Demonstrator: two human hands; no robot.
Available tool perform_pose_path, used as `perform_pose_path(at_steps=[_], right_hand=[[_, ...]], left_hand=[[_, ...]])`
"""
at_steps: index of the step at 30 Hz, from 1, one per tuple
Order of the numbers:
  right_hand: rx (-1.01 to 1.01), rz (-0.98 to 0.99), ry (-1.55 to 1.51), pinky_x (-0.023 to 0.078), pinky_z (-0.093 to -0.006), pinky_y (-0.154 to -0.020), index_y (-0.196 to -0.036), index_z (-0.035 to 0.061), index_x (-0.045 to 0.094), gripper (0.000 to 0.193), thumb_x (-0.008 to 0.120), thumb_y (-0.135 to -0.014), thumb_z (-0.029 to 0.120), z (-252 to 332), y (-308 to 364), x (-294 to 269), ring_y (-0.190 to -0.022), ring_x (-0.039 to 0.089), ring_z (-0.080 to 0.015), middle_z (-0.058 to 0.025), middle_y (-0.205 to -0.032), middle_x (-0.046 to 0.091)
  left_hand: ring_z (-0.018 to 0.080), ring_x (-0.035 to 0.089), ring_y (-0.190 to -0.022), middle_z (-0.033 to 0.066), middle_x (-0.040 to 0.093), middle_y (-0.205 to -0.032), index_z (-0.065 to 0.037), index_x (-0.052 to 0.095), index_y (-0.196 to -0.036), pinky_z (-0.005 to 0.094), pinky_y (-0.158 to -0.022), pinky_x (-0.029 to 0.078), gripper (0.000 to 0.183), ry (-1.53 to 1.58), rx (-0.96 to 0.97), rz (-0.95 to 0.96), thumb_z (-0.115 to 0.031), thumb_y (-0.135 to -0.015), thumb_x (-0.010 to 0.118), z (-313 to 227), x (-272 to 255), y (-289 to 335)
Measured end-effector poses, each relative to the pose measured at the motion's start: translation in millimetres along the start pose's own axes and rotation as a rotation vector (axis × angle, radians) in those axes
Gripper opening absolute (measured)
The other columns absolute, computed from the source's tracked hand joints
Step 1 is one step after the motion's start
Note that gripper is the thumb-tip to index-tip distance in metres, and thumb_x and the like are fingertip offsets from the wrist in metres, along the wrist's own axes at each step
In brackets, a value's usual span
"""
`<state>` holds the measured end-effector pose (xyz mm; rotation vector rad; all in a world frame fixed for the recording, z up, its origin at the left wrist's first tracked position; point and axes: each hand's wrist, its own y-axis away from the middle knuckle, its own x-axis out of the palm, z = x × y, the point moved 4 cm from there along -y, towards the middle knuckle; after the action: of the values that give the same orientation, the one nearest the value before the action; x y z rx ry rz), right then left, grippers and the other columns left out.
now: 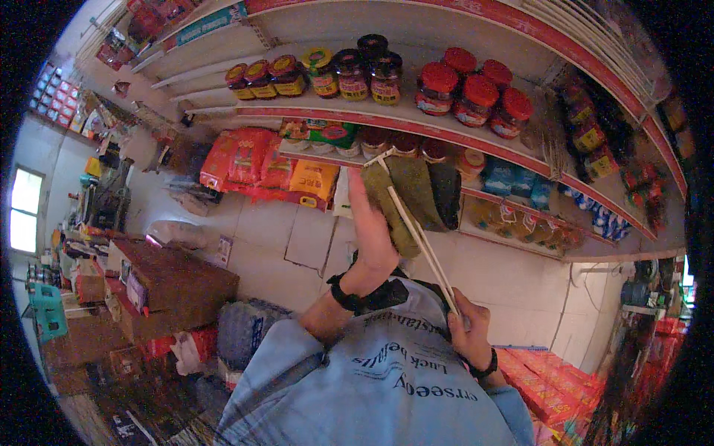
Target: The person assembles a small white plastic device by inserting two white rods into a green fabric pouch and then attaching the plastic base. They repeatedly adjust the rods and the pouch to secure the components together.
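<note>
My right hand point(471, 331), with a dark band at the wrist, is closed round the lower end of a long pale stick point(422, 245). The stick slants up and to the left. Near its far end shows a white crosspiece point(379, 157); whether the two join is unclear. Olive-green fabric point(409, 193) lies behind the stick, with a dark part point(446, 195) at its right; I cannot tell what it is. My left hand point(370, 227) is raised beside the fabric's left edge, fingers stretched out and slightly blurred. A black watch point(346, 292) circles that wrist.
Ahead, a shelf point(297, 110) carries jars with red lids point(476, 97) and dark lids point(355, 70). Red packages point(242, 157) and a yellow one point(311, 181) sit lower left. Brown boxes point(178, 279) stand at left; red cartons point(547, 379) lie at right.
</note>
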<state>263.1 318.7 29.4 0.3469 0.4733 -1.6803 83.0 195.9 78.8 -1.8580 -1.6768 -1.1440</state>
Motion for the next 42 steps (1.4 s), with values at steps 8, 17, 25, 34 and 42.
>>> perform_pose_path(at_steps=[8, 17, 25, 34, 42], right_hand=[[0.058, 0.059, -0.038, 0.043, -0.0327, -0.05, -0.104, -0.0007, 0.053, 0.036, 0.056, -0.072, 0.017, 12.3, -31.1, 4.4, -0.051, 0.055, -0.027, -0.0156, -0.063, 0.054], [0.058, 0.131, 0.029, 0.043, -0.0335, -0.05, -0.102, -0.0005, 0.053, 0.035, 0.056, -0.072, 0.016, 3.9, -22.2, 2.2, -0.054, 0.056, -0.0295, -0.0157, -0.063, 0.055], [0.086, -0.01, 0.016, 0.043, -0.0345, -0.051, -0.094, 0.0002, 0.055, 0.027, 0.055, -0.074, 0.018, 6.0, -38.2, 5.3, -0.055, 0.057, -0.0294, -0.0164, -0.065, 0.057], [0.096, 0.075, -0.043, 0.042, -0.0331, -0.051, -0.089, 0.0007, 0.056, 0.023, 0.056, -0.073, 0.017, -5.1, -16.6, -3.1, -0.053, 0.055, -0.0265, -0.0152, -0.061, 0.055], [0.209, 0.01, -0.241, 0.04, -0.0301, -0.049, -0.084, -0.0001, 0.056, 0.022, 0.053, -0.079, 0.021, -0.8, -37.9, 11.0, -0.051, 0.05, -0.0168, -0.0097, -0.058, 0.052]], left_hand=[[0.0196, 0.056, -0.088, 0.0041, 0.056, -0.103, -0.01, 0.047, -0.112, 0.0336, -0.077, 0.046, 0.055, -0.011, -0.07, 0.035, -0.054, -0.085, 0.029, 8.7, -9.8, 4.1], [0.0199, 0.056, -0.09, 0.0042, 0.056, -0.103, -0.009, 0.049, -0.11, 0.0337, -0.079, 0.045, 0.054, 0.01, 0.055, 0.034, -0.054, -0.086, 0.03, 0.5, -17.4, -16.0], [0.0167, 0.051, -0.099, 0.0037, 0.052, -0.108, -0.008, 0.04, -0.12, 0.0313, -0.088, 0.038, 0.051, -0.183, 0.069, -0.091, -0.048, -0.088, 0.03, 25.6, -1.9, 12.2], [0.0201, 0.058, -0.083, 0.0037, 0.058, -0.097, -0.009, 0.049, -0.109, 0.033, -0.076, 0.046, 0.049, 0.029, 0.114, 0.047, -0.049, -0.086, 0.033, -4.0, 3.2, -19.1], [0.0153, 0.055, -0.087, 0.0022, 0.057, -0.094, -0.009, 0.049, -0.107, 0.0297, -0.078, 0.044, 0.049, -0.163, 0.018, 0.047, -0.05, -0.087, 0.031, 38.5, -3.4, 19.3]])
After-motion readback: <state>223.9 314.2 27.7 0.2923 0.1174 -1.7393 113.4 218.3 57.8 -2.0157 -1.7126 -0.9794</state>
